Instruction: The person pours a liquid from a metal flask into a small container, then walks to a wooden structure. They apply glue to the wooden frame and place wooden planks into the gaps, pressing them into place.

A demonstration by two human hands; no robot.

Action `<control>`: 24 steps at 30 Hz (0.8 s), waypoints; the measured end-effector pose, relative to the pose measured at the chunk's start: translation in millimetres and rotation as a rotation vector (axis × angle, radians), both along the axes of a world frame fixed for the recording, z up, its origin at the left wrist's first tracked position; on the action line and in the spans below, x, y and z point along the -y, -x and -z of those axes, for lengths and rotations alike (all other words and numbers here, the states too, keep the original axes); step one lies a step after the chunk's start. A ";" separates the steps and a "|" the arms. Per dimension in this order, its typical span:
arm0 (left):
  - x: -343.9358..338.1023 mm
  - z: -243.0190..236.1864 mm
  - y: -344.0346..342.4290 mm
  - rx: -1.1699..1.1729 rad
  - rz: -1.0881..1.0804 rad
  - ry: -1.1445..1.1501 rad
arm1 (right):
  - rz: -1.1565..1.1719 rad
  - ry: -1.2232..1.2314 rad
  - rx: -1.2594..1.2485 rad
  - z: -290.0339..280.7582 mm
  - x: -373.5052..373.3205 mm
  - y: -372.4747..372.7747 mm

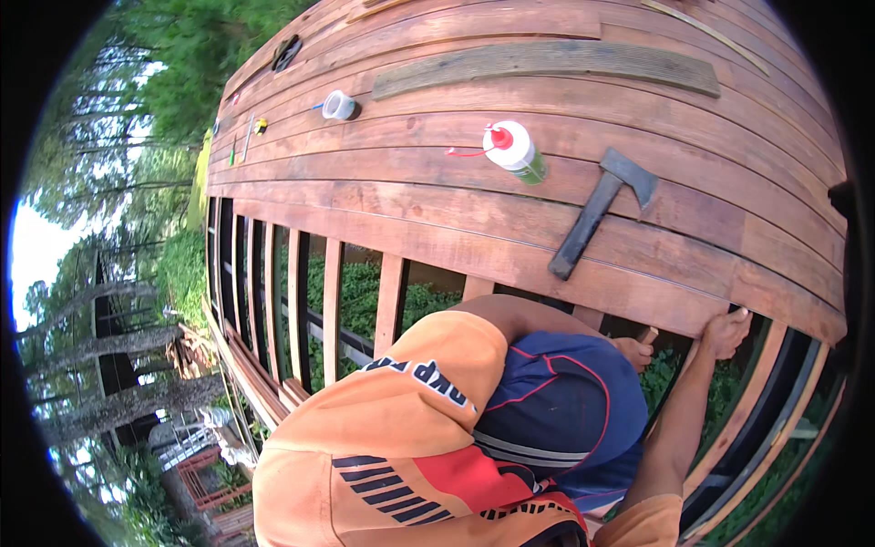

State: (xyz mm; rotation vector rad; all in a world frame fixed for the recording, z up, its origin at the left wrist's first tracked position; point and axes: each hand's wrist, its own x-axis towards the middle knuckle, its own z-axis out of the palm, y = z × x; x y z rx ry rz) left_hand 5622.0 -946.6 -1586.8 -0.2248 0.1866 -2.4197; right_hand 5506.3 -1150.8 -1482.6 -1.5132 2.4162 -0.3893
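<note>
Neither my left hand nor my right hand shows in the head view. Bent over the deck's edge is a co-worker in an orange shirt (pixel 383 401) and a dark blue cap (pixel 565 401). One of the co-worker's hands (pixel 726 335) is closed at the edge of the outermost deck board (pixel 638 296). Their other hand (pixel 635 349), fingers curled, is below that edge beside the cap; what it holds, if anything, I cannot make out. An axe (pixel 602 210) with a dark head and handle lies on the boards near them. Left of it stands a white bottle (pixel 515 150) with a red nozzle.
Bare joists (pixel 333 310) with gaps over green plants run along the deck's near side. Farther off on the reddish boards are a grey grooved plank (pixel 547 67), a clear plastic cup (pixel 339 106), a yellow tape measure (pixel 262 126) and a thin wooden strip (pixel 706 36). Trees fill the left.
</note>
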 end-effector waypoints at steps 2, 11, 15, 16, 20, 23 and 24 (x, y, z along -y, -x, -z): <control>-11.0 48.2 28.5 0.198 0.010 -0.175 | -0.007 -0.004 -0.007 1.2 2.3 2.6; -10.0 114.4 70.4 0.051 0.072 -0.225 | -0.009 -0.019 0.038 3.6 8.0 6.6; -5.3 93.2 67.2 0.392 0.204 -0.515 | -0.030 -0.023 0.029 3.3 6.6 7.2; -3.9 91.2 68.0 0.429 0.190 -0.472 | -0.027 -0.029 0.031 3.2 6.3 7.4; -15.4 98.5 63.7 0.260 -0.026 -0.072 | -0.047 -0.005 0.055 3.3 6.2 7.2; -20.5 103.8 61.0 0.196 -0.009 -0.178 | -0.031 -0.017 0.049 3.6 6.7 6.9; -20.2 103.5 60.8 0.191 -0.007 -0.198 | -0.027 -0.022 0.052 3.7 7.1 6.8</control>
